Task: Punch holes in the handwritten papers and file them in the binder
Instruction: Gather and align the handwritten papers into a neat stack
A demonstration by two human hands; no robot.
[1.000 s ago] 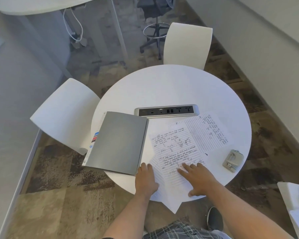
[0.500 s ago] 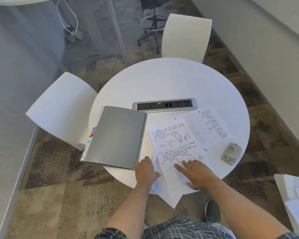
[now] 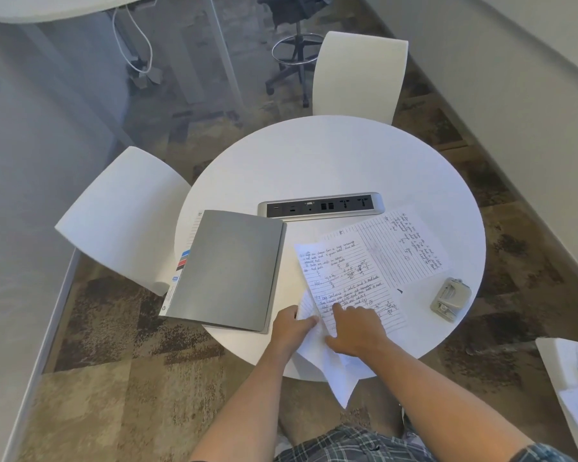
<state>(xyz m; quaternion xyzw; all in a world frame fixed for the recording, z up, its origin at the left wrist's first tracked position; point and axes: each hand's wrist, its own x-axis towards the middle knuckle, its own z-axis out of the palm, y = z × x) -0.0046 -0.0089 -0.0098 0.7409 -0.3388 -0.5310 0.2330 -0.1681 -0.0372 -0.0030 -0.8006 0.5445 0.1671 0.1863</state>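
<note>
A closed grey binder (image 3: 229, 270) lies on the left part of the round white table (image 3: 331, 155). Handwritten lined papers (image 3: 344, 278) are fanned out near the table's front edge, and a lower sheet hangs over that edge. Another handwritten sheet (image 3: 407, 248) lies further right. My left hand (image 3: 292, 328) pinches the left edge of the near sheets. My right hand (image 3: 356, 328) rests flat on the top sheet with fingers spread. A grey hole punch (image 3: 450, 299) sits at the table's right edge, apart from both hands.
A silver power strip (image 3: 321, 205) is set into the table's middle. White chairs stand at the left (image 3: 121, 218) and the back (image 3: 359, 75). More papers lie on a white surface (image 3: 574, 388) at the lower right. A black swivel chair (image 3: 294, 45) stands beyond.
My right hand has slid left across the top sheet toward my left hand. My left hand has closed its thumb and fingers on the edge of the sheets.
</note>
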